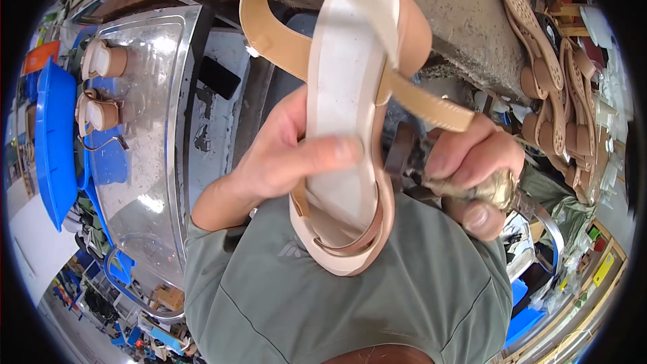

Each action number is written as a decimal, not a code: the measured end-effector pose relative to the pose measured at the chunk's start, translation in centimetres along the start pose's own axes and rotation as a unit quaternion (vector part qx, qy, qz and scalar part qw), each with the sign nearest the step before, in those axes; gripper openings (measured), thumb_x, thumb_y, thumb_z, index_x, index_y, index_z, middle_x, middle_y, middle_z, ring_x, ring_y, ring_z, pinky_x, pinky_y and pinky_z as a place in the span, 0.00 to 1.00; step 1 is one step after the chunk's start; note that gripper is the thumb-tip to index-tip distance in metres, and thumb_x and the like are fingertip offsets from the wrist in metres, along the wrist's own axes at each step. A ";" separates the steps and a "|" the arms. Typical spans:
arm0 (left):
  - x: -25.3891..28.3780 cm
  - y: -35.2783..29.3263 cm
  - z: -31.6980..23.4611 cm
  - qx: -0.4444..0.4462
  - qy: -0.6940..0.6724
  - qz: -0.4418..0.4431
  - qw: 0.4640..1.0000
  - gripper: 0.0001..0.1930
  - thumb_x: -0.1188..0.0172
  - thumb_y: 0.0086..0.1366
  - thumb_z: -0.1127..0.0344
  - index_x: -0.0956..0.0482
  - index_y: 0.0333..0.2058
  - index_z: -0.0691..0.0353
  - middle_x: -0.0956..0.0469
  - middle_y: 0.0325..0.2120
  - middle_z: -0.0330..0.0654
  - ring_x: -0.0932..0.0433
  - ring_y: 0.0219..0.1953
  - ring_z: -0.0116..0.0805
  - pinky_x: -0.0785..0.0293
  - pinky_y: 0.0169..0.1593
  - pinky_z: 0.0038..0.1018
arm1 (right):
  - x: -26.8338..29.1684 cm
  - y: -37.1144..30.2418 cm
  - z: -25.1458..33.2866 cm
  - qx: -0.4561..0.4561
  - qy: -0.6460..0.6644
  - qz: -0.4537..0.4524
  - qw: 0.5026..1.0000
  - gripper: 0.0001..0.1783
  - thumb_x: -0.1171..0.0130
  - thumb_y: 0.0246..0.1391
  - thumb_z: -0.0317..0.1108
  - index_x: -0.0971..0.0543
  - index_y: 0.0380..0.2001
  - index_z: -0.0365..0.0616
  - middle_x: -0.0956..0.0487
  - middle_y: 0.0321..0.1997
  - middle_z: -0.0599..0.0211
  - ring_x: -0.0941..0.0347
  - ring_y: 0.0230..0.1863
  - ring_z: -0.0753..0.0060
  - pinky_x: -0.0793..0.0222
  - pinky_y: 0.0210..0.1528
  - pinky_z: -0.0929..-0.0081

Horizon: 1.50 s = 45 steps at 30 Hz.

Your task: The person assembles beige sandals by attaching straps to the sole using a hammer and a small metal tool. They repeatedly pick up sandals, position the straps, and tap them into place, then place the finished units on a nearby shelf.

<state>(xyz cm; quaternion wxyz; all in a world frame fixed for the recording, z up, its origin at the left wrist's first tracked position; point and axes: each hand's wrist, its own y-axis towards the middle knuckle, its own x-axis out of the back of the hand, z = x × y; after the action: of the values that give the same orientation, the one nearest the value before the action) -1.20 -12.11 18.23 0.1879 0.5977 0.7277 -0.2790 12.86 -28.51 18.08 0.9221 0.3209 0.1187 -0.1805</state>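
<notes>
A beige open-toe sandal (344, 114) is upright in front of my chest, heel at the top and toe pointing down. My left hand (290, 148) grips it from the left side, thumb flat across the pale insole. The long ankle strap loops out to the left and crosses over to the right, its loose end beside my right hand. In my right hand (478, 168), the fingers wrap around a tool with a dark head and a wrapped handle (495, 189); its exact kind I cannot make out. The dark head sits close to the sandal's right edge.
On the left, a clear-topped metal-framed table (151, 94) carries two sandals (101, 111), beside a blue plastic bin (57, 141). A black phone (219, 77) lies near its edge. Several beige soles (559, 94) are stacked at right, beside a worn bench (465, 20).
</notes>
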 end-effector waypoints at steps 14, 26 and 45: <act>-1.8 0.4 -1.9 -0.054 -0.027 0.014 0.998 0.17 0.44 0.62 0.62 0.29 0.46 0.67 0.24 0.35 0.39 0.26 0.36 0.24 0.28 0.38 0.22 | -1.5 -0.3 -0.4 0.175 -0.134 -0.069 0.973 0.19 0.36 0.43 0.38 0.30 0.34 0.38 0.25 0.37 0.49 0.27 0.39 0.59 0.29 0.43 0.63; -2.3 0.7 -2.8 -0.059 0.057 0.039 0.996 0.17 0.43 0.63 0.64 0.29 0.48 0.67 0.25 0.38 0.37 0.28 0.39 0.22 0.31 0.41 0.21 | -2.9 2.8 -0.4 0.316 -0.274 -0.050 0.907 0.11 0.35 0.33 0.28 0.26 0.25 0.43 0.21 0.28 0.62 0.26 0.22 0.68 0.31 0.20 0.77; 0.0 -1.5 0.9 -0.042 0.039 -0.112 0.992 0.57 0.19 0.25 0.61 0.46 0.55 0.66 0.29 0.30 0.45 0.24 0.27 0.32 0.29 0.28 0.21 | -0.2 -1.1 1.4 0.000 0.003 0.042 0.999 0.18 0.35 0.38 0.35 0.26 0.31 0.36 0.23 0.32 0.47 0.25 0.29 0.62 0.28 0.36 0.70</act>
<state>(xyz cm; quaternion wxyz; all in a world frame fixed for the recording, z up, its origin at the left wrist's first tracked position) -2.72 -12.87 17.86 0.1513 0.5144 0.8081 -0.2439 12.39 -30.16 18.61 0.9285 0.3264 0.1080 -0.1401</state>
